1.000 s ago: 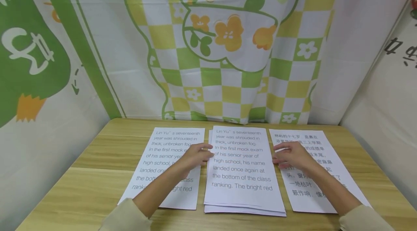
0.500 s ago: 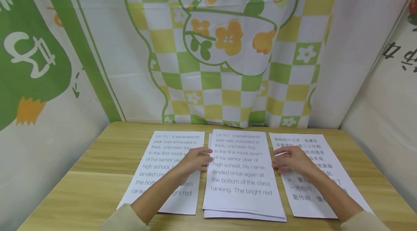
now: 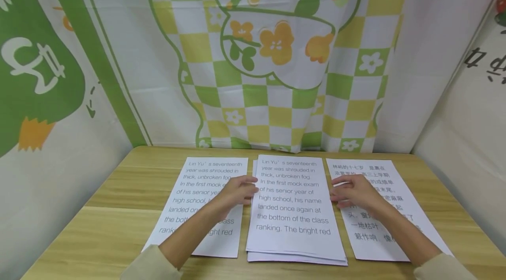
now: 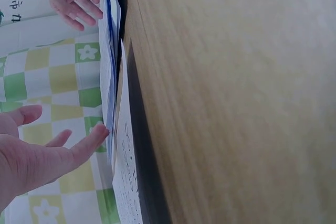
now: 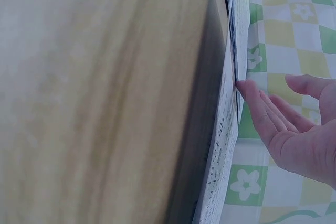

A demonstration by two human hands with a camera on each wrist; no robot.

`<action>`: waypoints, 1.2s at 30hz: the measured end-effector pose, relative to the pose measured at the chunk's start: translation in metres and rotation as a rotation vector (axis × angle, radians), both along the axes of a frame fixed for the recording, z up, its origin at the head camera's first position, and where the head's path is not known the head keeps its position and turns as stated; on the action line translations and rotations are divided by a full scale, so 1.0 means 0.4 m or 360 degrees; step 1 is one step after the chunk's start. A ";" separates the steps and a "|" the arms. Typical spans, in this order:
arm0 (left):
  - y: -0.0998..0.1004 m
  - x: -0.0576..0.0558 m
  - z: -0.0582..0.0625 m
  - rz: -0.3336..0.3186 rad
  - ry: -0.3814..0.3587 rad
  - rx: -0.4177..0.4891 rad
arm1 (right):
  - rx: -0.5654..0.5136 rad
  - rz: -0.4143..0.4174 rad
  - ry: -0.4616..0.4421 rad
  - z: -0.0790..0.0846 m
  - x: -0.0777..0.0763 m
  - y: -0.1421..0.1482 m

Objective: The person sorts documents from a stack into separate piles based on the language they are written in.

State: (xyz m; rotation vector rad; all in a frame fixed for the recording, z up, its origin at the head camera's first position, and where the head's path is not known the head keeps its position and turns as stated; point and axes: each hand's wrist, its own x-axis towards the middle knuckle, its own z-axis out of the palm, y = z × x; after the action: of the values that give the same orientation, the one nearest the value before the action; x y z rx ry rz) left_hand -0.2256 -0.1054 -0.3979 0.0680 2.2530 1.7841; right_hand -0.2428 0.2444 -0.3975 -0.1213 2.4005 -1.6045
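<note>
Between the two hands lies a stack of printed sheets (image 3: 292, 210) with English text on top, its lower sheets poking out unevenly at the front and left. My left hand (image 3: 236, 192) has its fingertips right at the stack's left edge, over an English sheet (image 3: 215, 245). At the right edge are the fingertips of my right hand (image 3: 356, 192), above a sheet with Chinese text (image 3: 379, 249). Both wrist views show relaxed fingers: the left hand (image 4: 47, 156) and the right hand (image 5: 294, 129) each meet the stack's edge with their fingertips, thumbs held apart.
All the paper lies on a wooden table (image 3: 106, 218). Behind its far edge hangs a green and yellow checked curtain (image 3: 257, 109) with flowers. Pale printed cloth walls (image 3: 466, 148) close in both sides.
Both hands stay at the stack's sides with almost no movement. The whole head view shifts slightly up and down; the sheets keep their places.
</note>
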 end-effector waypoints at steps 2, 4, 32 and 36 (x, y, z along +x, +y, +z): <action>-0.001 -0.001 0.000 0.0008 0.0015 0.0019 | -0.0003 -0.0002 0.0002 0.000 0.000 0.000; -0.001 -0.004 -0.002 0.0024 0.0007 0.0039 | -0.0007 -0.0010 0.0001 0.000 0.001 -0.001; 0.019 -0.039 -0.002 0.0166 -0.0174 0.0146 | -0.0063 -0.0051 -0.0039 -0.008 -0.005 -0.008; 0.022 -0.045 -0.013 0.0160 -0.0153 0.0088 | -0.0039 -0.0059 -0.0035 -0.014 -0.008 -0.010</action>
State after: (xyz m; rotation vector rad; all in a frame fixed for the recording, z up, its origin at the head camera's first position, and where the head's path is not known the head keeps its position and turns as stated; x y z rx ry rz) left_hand -0.2437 -0.0965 -0.4031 -0.1198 2.1756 1.8585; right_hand -0.2462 0.2402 -0.4031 -0.0637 2.3804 -1.6431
